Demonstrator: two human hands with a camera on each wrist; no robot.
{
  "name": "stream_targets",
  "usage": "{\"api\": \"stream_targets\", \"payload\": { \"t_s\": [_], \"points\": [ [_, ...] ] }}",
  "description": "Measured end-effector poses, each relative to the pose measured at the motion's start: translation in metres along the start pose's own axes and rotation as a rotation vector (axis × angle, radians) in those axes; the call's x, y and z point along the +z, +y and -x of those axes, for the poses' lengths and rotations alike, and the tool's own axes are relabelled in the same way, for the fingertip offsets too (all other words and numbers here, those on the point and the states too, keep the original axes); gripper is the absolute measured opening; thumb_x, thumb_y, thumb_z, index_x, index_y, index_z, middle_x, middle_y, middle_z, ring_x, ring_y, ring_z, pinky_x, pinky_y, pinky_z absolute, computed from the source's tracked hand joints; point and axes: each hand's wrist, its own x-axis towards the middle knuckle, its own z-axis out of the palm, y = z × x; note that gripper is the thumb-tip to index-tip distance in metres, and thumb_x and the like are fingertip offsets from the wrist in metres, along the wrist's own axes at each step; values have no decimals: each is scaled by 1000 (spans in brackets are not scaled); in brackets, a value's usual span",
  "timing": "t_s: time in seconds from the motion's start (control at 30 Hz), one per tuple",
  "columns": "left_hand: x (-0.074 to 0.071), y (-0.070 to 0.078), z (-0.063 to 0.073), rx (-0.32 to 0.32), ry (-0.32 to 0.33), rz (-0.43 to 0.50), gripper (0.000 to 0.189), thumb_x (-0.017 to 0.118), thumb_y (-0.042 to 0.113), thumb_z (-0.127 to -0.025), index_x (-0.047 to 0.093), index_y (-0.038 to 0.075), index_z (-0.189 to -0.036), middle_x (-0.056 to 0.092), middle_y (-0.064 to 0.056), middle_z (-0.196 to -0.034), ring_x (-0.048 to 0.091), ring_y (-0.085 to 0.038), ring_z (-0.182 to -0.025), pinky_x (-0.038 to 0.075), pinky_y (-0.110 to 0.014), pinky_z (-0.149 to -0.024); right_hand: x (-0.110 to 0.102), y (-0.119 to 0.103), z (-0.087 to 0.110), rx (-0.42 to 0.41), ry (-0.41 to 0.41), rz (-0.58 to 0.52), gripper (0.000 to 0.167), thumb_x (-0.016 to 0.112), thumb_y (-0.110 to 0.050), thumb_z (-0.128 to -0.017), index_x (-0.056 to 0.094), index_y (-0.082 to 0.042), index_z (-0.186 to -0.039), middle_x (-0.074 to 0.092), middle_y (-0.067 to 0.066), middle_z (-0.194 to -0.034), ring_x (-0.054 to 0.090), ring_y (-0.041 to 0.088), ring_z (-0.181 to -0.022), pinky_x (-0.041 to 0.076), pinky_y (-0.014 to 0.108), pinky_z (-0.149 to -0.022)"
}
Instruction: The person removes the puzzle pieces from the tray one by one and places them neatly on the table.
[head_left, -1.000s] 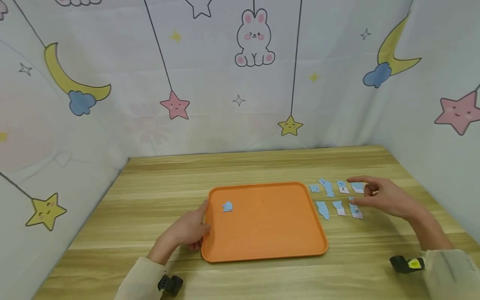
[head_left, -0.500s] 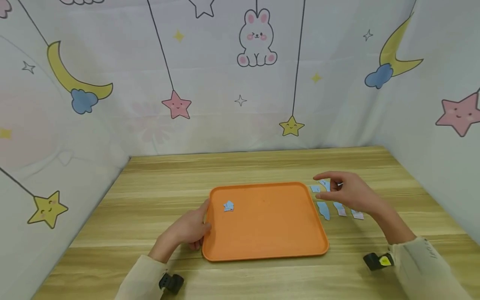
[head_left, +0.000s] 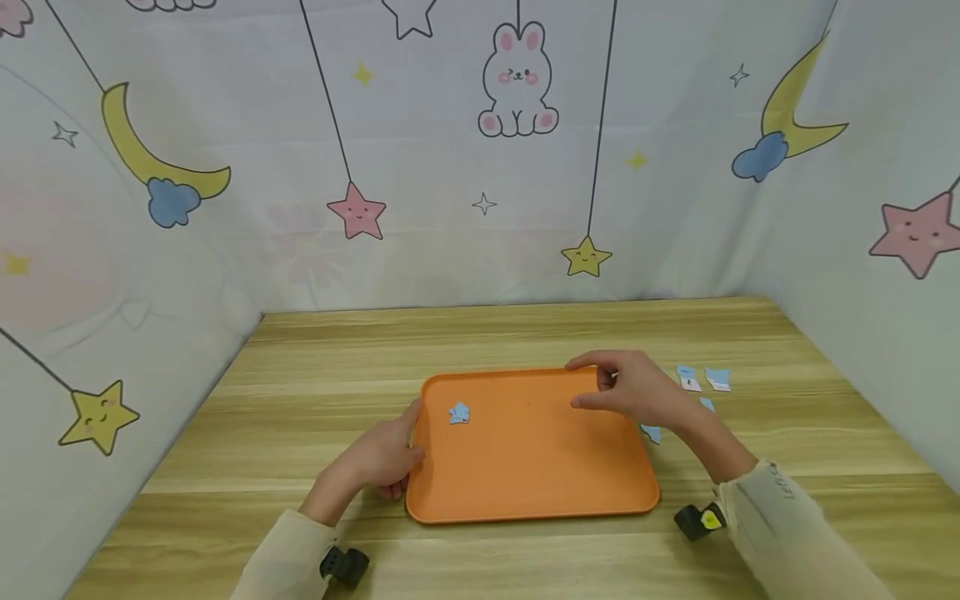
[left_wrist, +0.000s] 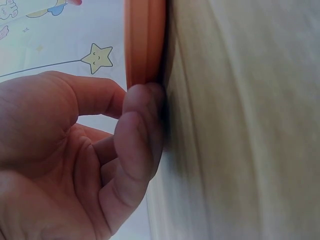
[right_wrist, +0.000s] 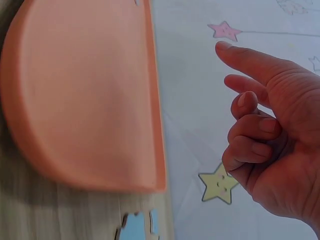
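An orange tray [head_left: 517, 475] lies on the wooden table. At its left edge my left hand [head_left: 378, 457] grips the rim; the left wrist view has the fingers [left_wrist: 135, 145] curled against the tray's side. A small light blue jigsaw-like piece [head_left: 459, 413] with a ragged outline sits near the tray's upper left. Over the tray's right end hovers my right hand [head_left: 637, 387], thumb and index finger spread apart with nothing between them. In the right wrist view its other fingers [right_wrist: 247, 142] are loosely curled.
Right of the tray lie several light blue cut pieces, among them a blue and white one [head_left: 688, 378] and another [head_left: 717, 379] at the far right. My right hand and forearm hide some of them. A printed curtain [head_left: 420, 267] closes off the table's back.
My right hand has moved left from above the blue pieces to over the tray's right end, thumb and index finger still apart. The left hand stays on the tray rim.
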Motion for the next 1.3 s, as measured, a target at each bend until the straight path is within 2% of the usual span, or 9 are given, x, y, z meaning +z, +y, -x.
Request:
{"api": "stream_targets", "payload": {
  "t_s": [0.3,0.63,1.3],
  "points": [
    [1,0,-1,-5,5,-12,79,54,4,-103,13,1,-169,63,-9,-57,58,-15,-41,53,-31,-41,26,-16,-22,-63,-44,5,50,84,-26,-91,71,-11,-136,50,-4,-69,43,11,-60,40,27,-58],
    [1,0,-2,-2,6,-17,78,53,5,-103,12,1,-169,63,-8,-57,57,-15,-41,53,-31,-41,54,-27,-42,-61,-106,-38,51,83,-23,-92,70,-7,-137,51,-3,-69,43,11,-57,40,26,-57],
    [1,4,-5,-15,15,-15,78,54,5,-103,13,1,-169,64,-8,-57,58,-15,-41,53,-31,-40,71,-38,-69,-57,-217,-53,52,83,-22,-92,68,-8,-140,55,-1,-68,46,12,-55,43,28,-58]
  ]
}}
